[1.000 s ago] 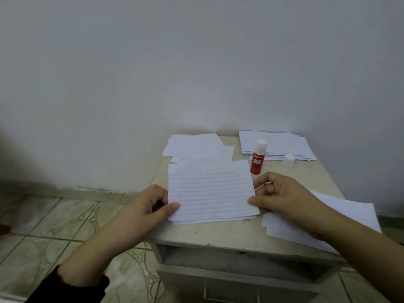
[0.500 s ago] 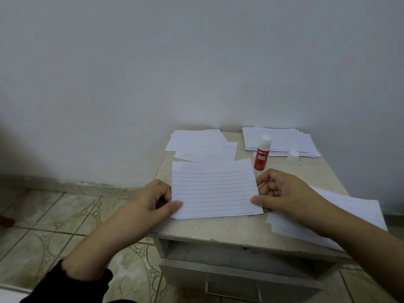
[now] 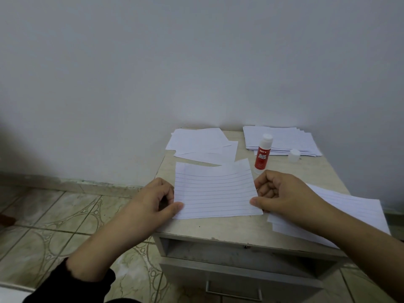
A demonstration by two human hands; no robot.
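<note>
Head view, and starting nearest: both hands are on the lined sheet (image 3: 215, 193), which lies on the near-left part of the table (image 3: 218, 228). Its long axis runs left to right, straight across between them. The left hand (image 3: 153, 202) pinches the near-left corner, thumb on top and fingers curled at the edge. The right hand (image 3: 284, 197) pinches the right edge the same way, thumb tip on the paper and the other fingers tucked in. So the paper sits between the two grips, neither hand nearer than the other, and my read is that any fold or lift turns on that shared left-right line. Just right of the right hand, a pile (image 3: 349, 213) of lined paper fans out. Farther back, a glue stick (image 3: 261, 156) stands upright and uncapped near the sheet's far-right corner, its cap (image 3: 293, 155) just beside it. Against the wall, loose sheets (image 3: 199, 143) lie far left and a stack (image 3: 282, 138) far right.
</note>
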